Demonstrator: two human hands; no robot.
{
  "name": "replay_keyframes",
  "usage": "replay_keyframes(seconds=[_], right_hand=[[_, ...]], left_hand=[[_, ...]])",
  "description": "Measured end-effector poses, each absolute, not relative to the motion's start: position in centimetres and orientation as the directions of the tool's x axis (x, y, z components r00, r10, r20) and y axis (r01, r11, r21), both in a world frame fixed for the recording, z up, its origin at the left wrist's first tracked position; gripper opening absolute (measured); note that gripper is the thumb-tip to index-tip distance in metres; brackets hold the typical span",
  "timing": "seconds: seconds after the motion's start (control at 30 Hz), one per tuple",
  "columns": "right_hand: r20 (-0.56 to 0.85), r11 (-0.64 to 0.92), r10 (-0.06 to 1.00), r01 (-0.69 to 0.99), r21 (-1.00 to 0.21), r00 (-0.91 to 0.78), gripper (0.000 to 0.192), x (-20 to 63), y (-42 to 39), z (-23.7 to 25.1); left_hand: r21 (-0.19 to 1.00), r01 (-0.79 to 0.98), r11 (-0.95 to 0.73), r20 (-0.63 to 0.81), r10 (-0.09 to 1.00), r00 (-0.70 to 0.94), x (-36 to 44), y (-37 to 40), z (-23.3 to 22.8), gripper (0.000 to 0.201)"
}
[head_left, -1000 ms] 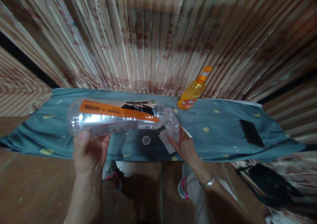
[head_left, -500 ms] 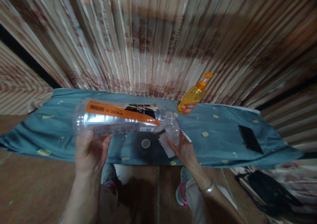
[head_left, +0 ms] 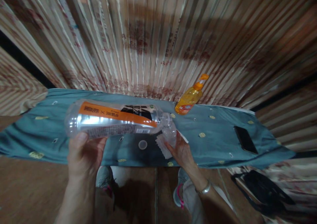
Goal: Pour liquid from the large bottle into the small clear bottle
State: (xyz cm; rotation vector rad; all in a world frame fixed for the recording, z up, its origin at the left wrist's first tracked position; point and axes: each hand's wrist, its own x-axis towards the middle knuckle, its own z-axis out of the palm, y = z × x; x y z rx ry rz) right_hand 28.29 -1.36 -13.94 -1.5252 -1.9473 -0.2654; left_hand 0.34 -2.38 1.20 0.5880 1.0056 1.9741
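**Large clear bottle tipped into a small cup, over a teal cloth**

Left hand [head_left: 83,151]: fingers curled under the base end of a large clear plastic bottle [head_left: 114,119], thumb up on its near side. The bottle lies nearly level above the teal cloth [head_left: 218,141], its mouth at the right.

Right hand [head_left: 182,151]: closed round a small clear plastic cup [head_left: 170,132] held at the bottle's mouth, with a white embossed sheet [head_left: 162,144] touching the cup; the cup's contents cannot be made out.

Bottle label: orange band with white characters, black panel, small print; none legible.

On the cloth: round clear cap [head_left: 143,144], orange pump bottle [head_left: 190,96] with an unreadable label, black phone [head_left: 244,140]. A black bag [head_left: 262,187] lies on the floor, right, partly cut off.

Against the earlier frames: both holds unchanged; the bottle sits slightly further left.
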Motion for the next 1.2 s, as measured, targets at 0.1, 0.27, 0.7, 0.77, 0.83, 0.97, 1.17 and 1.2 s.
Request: replay_keyframes(seconds=[0.1, 0.27, 0.7, 0.77, 0.83, 0.97, 1.17, 1.2], right_hand=[[0.580, 0.305, 0.806, 0.923, -0.233, -0.120, 0.070, 28.33, -1.44, -13.83], [0.555, 0.299, 0.824, 0.920, -0.252, -0.115, 0.069, 28.42, -1.53, -13.69], [0.583, 0.324, 0.802, 0.916, -0.236, -0.134, 0.077, 28.40, -1.50, -13.20], [0.579, 0.331, 0.803, 0.913, -0.238, -0.140, 0.077, 28.42, -1.50, -13.15], [0.580, 0.341, 0.801, 0.909, -0.240, -0.148, 0.077, 28.46, -1.53, -13.16], [0.588, 0.339, 0.797, 0.908, -0.246, -0.139, 0.075, 28.51, -1.59, -13.33], [0.592, 0.346, 0.793, 0.907, -0.239, -0.146, 0.072, 28.55, -1.53, -13.55], [0.589, 0.346, 0.795, 0.906, -0.242, -0.146, 0.071, 28.56, -1.52, -13.58]], left_hand=[[0.817, -0.462, -0.345, 0.032, 0.828, -0.560, 0.25, -2.37, 1.12, 0.062], [0.807, -0.457, -0.374, 0.071, 0.830, -0.554, 0.14, -2.31, 0.95, 0.061], [0.794, -0.494, -0.353, -0.001, 0.814, -0.582, 0.36, -2.31, 1.21, 0.063], [0.792, -0.492, -0.361, 0.009, 0.813, -0.582, 0.28, -2.32, 1.19, 0.067], [0.790, -0.493, -0.366, 0.015, 0.815, -0.580, 0.18, -2.36, 1.22, 0.069], [0.783, -0.502, -0.368, 0.016, 0.818, -0.576, 0.16, -2.41, 1.32, 0.069], [0.776, -0.522, -0.355, -0.007, 0.822, -0.569, 0.44, -2.29, 1.27, 0.069], [0.774, -0.525, -0.354, -0.009, 0.823, -0.568, 0.47, -2.28, 1.30, 0.070]])
